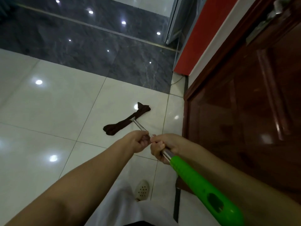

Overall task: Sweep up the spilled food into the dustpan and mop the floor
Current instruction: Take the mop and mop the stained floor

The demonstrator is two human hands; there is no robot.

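Brown flat cloth mop head (127, 119) lies crosswise on the white tile floor (48, 111) just ahead of both hands, left hand (138, 141) nearer, right hand (164, 147) behind, both clenched on the steel-and-green mop handle (195, 181).

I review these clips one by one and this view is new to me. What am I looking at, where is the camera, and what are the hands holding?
There is no machine here: a person wears one wide-angle camera on the head, looking down at their own arms. Both hands grip a mop handle: the left hand on the metal shaft further down, the right hand just above the green grip. The dark mop head lies on the white tiled floor. A wooden door stands to the right, and one shoe shows below. No spilled food or dustpan is visible.
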